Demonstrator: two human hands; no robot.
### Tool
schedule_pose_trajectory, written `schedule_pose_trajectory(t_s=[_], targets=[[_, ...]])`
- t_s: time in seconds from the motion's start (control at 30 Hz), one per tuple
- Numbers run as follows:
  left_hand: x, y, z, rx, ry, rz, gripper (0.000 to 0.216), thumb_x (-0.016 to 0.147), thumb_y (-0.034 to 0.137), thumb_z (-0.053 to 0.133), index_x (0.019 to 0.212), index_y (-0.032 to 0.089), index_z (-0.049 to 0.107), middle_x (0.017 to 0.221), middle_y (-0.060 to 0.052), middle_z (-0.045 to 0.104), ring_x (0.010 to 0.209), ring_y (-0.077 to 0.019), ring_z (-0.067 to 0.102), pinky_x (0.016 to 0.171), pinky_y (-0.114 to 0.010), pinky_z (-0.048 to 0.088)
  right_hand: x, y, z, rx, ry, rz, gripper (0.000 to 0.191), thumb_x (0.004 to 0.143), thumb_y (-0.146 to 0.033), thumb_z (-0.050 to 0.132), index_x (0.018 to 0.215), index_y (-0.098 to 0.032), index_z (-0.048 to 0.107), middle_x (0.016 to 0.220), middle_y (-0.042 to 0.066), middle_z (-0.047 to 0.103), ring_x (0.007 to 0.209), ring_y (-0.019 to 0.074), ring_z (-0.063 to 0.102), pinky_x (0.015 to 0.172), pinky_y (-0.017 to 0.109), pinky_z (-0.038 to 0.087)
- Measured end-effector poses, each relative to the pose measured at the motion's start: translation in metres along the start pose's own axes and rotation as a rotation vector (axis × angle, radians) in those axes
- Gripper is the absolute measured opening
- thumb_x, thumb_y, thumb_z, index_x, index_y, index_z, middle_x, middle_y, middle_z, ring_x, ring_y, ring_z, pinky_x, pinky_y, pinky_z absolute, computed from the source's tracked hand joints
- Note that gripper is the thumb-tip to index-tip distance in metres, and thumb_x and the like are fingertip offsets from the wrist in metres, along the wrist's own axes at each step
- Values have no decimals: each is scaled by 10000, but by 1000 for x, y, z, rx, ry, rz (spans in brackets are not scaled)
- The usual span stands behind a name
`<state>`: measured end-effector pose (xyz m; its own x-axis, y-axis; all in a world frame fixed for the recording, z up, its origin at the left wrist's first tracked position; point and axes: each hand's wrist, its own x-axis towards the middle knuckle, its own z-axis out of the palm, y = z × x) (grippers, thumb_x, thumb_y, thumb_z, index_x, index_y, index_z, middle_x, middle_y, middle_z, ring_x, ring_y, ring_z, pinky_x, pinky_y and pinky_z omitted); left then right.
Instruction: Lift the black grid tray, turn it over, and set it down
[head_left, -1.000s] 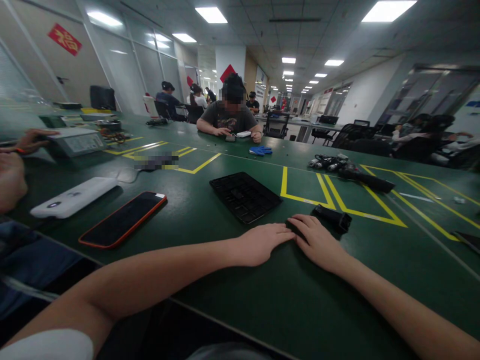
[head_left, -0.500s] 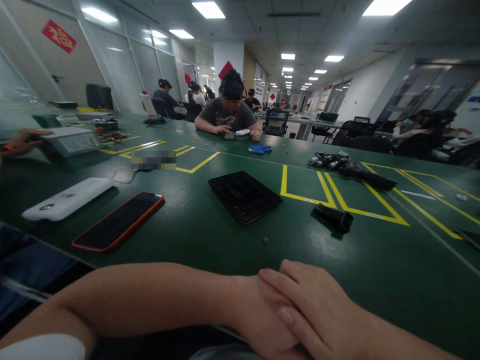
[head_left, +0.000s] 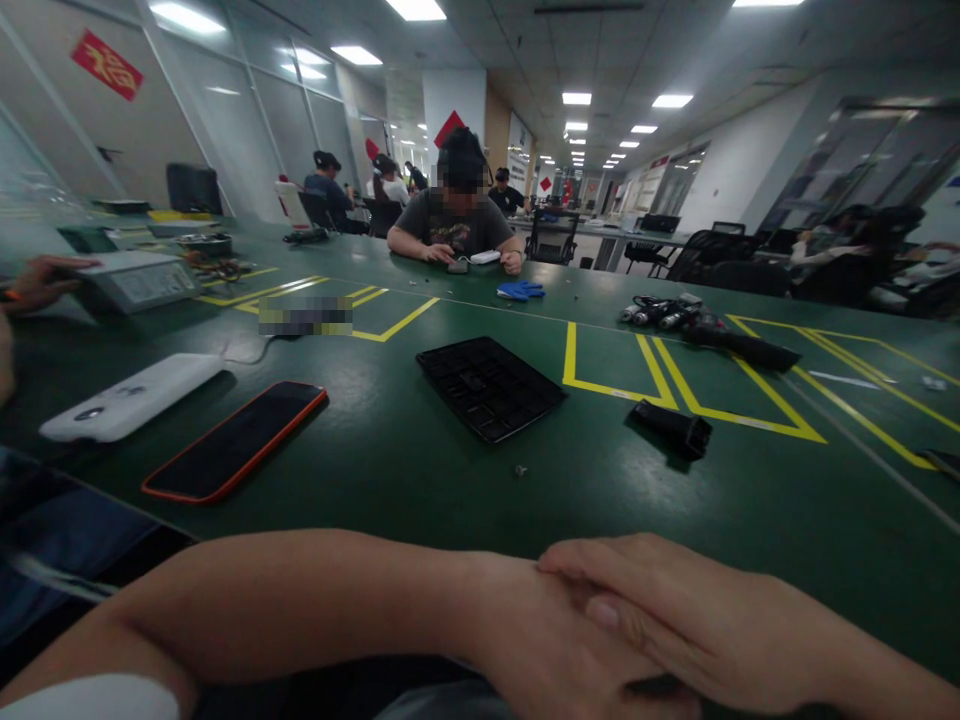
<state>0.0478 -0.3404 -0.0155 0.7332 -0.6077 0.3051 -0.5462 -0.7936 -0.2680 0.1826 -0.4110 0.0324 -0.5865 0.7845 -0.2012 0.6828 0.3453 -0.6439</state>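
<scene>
At the near edge of the green table (head_left: 420,480), the right hand (head_left: 697,625) was laid over the left hand (head_left: 555,650), the two pressed together with fingers flat. Nothing was seen held in either grip, though the left palm was hidden underneath. Just beyond the hands, a tiny screw (head_left: 519,469) was seen lying loose on the table. To its right, a small black cylindrical part (head_left: 673,428) was lying on its side, apart from both hands. To the left, a black phone in an orange case (head_left: 236,438) was placed face up, with a white case (head_left: 127,397) beside it. Farther back in the middle, a black compartment tray (head_left: 489,386) was set flat. Beyond it, yellow tape lines (head_left: 637,375) were marked on the table, and a blue glove (head_left: 520,290) was lying near a seated person (head_left: 456,225) at the far side
</scene>
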Motion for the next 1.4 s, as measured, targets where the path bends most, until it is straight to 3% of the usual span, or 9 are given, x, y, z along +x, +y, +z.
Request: schedule_pose_trajectory(t_s=[0.2, 0.33, 0.47, 0.57, 0.7, 0.97, 1.17, 1.33, 1.4], targets=[[-4, -3, -8, 117, -4, 51, 428, 847, 238, 296, 1022, 271, 685, 1229, 39, 574, 1243, -154, 411, 1047, -228, 312, 4, 5, -7, 32, 51, -111, 356, 914, -222, 322, 1218, -171, 502, 1165, 70, 607, 1037, 138, 564, 885, 250, 425], [-16, -7, -7, 105, -79, -122, 428, 907, 307, 265, 1171, 231, 592, 1375, 52, 426, 1329, -140, 267, 1099, -255, 227, 2, 29, -13, 81, 171, -122, 327, 915, -263, 346, 1165, -195, 546, 1095, 52, 639, 981, 139, 589, 837, 255, 455], [-33, -17, -4, 3, -138, -482, 436, 903, 333, 360, 1303, 180, 439, 1469, -49, 258, 1370, -207, 142, 1114, -395, 153, -9, 85, -25, 26, 652, 171, 361, 912, -355, 314, 1133, -177, 538, 683, 25, 607, 547, 136, 549, 496, 252, 446], [-39, -25, 2, -87, -178, -760, 512, 886, 354, 413, 1343, 128, 364, 1463, -151, 237, 1357, -271, 173, 1073, -422, 222, -15, 132, -37, -418, 1098, 398, 393, 880, -331, 338, 1171, -133, 513, 772, 85, 594, 688, 208, 559, 623, 349, 467], [-42, -29, 12, -140, -277, -905, 522, 902, 379, 362, 1327, 77, 376, 1417, -196, 316, 1319, -302, 267, 1048, -423, 257, -14, 172, -45, -774, 939, 518, 489, 867, -361, 322, 1227, -73, 485, 1139, 194, 538, 1082, 329, 476, 912, 481, 388], [-48, -30, -4, -101, -425, -852, 454, 806, 69, 425, 1260, 60, 435, 1315, -200, 458, 1195, -251, 458, 938, -355, 390, -11, 183, -43, -474, 786, 621, 508, 878, -387, 239, 1186, -108, 532, 1138, 142, 593, 1075, 278, 519, 971, 439, 373], [-53, -36, -10, -278, -126, -955, 356, 781, 55, 434, 1106, 131, 556, 1010, -107, 627, 957, -199, 567, 811, -332, 452, -11, 181, -43, -462, 785, 620, 511, 876, -381, 239, 1195, -103, 525, 1139, 153, 589, 1067, 284, 519, 960, 456, 377], [-83, -86, -22, -619, 525, -1576, 323, 759, 56, 356, 976, 106, 590, 763, -56, 606, 584, -106, 536, 510, -220, 422, -11, 184, -40, -470, 850, 597, 532, 879, -418, 246, 1193, -84, 516, 1178, 167, 558, 1105, 290, 491, 976, 459, 365], [-101, -105, -28, -613, 602, -1777, 278, 778, 133, 366, 910, 98, 608, 696, -52, 579, 526, -105, 504, 448, -214, 368, -10, 184, -38, -466, 899, 628, 579, 872, -479, 259, 1219, -74, 484, 1229, 181, 520, 1151, 309, 454, 989, 472, 348]])
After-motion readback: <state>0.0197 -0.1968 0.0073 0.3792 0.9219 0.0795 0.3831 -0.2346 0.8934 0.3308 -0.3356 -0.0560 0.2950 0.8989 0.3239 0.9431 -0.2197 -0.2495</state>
